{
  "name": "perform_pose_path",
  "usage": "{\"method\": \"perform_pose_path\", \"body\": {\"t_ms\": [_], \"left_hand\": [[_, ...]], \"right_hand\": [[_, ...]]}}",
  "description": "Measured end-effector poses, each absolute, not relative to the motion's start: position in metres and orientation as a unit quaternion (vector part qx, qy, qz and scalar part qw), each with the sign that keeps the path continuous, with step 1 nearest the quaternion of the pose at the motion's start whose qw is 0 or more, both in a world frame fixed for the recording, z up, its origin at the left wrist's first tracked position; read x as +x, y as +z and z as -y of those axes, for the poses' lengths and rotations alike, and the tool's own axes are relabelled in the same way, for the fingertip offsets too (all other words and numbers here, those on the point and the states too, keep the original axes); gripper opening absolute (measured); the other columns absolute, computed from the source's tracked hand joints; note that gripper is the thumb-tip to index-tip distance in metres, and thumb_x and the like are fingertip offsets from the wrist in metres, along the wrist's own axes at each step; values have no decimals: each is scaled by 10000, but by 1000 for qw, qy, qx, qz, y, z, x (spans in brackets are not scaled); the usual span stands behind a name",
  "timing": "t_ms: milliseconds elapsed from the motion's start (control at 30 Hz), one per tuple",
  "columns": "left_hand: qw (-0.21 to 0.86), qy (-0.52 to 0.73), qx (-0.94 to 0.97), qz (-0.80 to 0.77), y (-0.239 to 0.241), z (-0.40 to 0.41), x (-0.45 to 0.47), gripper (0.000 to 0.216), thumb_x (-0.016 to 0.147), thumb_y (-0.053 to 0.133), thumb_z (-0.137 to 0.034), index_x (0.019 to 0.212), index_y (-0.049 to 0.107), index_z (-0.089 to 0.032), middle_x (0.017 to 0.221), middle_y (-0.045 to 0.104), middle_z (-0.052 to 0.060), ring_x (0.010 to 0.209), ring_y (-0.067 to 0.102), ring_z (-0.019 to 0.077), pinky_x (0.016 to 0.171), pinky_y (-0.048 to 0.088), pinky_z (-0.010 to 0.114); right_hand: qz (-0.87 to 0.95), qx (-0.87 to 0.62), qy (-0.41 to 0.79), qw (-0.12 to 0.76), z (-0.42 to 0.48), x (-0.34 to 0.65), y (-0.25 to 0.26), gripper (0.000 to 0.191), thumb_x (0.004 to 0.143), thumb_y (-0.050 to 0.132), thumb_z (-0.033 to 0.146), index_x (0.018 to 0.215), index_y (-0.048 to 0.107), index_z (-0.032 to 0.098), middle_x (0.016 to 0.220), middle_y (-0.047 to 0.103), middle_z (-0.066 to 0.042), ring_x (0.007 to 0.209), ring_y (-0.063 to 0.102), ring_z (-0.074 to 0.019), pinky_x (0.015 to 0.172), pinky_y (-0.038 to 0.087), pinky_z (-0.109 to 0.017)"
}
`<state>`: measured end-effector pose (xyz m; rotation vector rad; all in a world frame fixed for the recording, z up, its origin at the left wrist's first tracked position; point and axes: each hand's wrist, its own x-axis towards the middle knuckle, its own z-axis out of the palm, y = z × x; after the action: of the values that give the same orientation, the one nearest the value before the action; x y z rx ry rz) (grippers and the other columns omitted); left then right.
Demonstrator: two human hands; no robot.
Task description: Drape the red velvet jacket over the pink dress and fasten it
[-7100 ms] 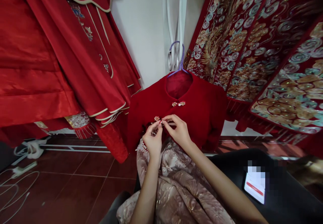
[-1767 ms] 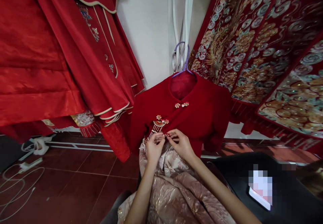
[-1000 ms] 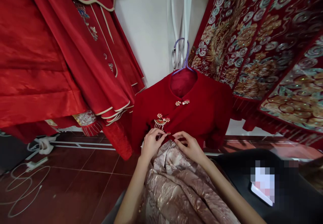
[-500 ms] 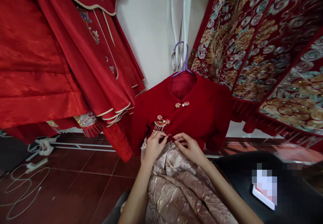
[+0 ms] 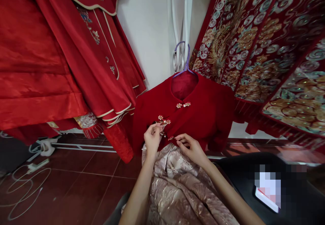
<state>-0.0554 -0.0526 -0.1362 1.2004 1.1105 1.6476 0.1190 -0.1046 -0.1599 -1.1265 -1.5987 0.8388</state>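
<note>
A red jacket hangs on a purple hanger over a shiny pink brocade skirt. A pearl clasp closes its collar. Lower on the front sits a gold tassel brooch. My left hand has its fingers pinched on the brooch's tassel. My right hand rests on the jacket's lower edge beside a small red fastener, fingertips touching the cloth.
Plain red robes hang at the left, heavily embroidered red garments at the right. White cables lie on the red tiled floor. A black seat with a phone on it stands at lower right.
My left hand has risen from the jacket's hem to the tassel brooch and taken hold of it. My right hand stays at the hem.
</note>
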Motion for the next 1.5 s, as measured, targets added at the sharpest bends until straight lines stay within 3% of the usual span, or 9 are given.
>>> {"method": "perform_pose_path", "body": {"t_ms": [167,400,700,900,1000,1133,1333,1500], "left_hand": [[542,656,394,-347,-125,46,-42,327,711,759,-346,951,714,-128,980,735,90,920,702,191,947,521,385],[501,659,406,-387,-133,44,-29,365,734,746,-399,1012,724,-164,1002,740,79,924,687,180,837,529,296],[585,663,335,-326,-122,49,-24,363,724,753,-378,1015,702,-165,1162,697,98,1063,656,206,933,505,335],[593,643,368,-314,-115,50,-21,399,834,633,-411,1169,650,-195,1334,598,85,1196,585,199,982,493,326],[580,662,336,-334,-114,49,-19,360,817,654,-377,1130,671,-200,1301,623,76,1177,598,201,958,508,324],[566,700,263,-345,-110,48,-13,263,744,718,-285,970,719,-150,1114,717,81,1080,652,193,969,491,327],[571,691,227,-381,-102,48,-10,153,759,654,-168,892,725,-135,961,752,64,961,691,161,942,498,308],[636,622,284,-357,-91,54,-16,206,821,641,-302,932,715,-145,972,745,77,873,702,161,839,537,289]], "right_hand": [[657,-460,345,487,104,118,-162,169,879,551,298,983,630,191,981,694,-52,814,658,-142,712,532,-263],[658,-459,350,484,105,119,-160,168,876,552,307,973,625,191,964,698,-51,795,655,-141,711,533,-267],[662,-453,353,483,104,117,-162,161,878,554,298,974,628,192,951,699,-42,790,656,-137,721,529,-262],[662,-452,352,483,105,118,-159,161,880,553,300,977,632,198,941,699,-38,799,659,-139,722,530,-261],[662,-451,354,482,105,118,-158,169,879,554,306,977,636,196,941,700,-38,791,656,-137,714,528,-257],[665,-451,349,482,106,118,-159,170,880,553,304,981,640,198,958,698,-40,798,653,-135,718,527,-254],[667,-449,349,481,106,119,-159,157,879,556,287,979,639,198,952,697,-42,792,650,-138,720,526,-259],[671,-443,349,482,106,119,-159,149,879,555,279,975,633,196,943,696,-36,790,647,-133,715,521,-250]]}}
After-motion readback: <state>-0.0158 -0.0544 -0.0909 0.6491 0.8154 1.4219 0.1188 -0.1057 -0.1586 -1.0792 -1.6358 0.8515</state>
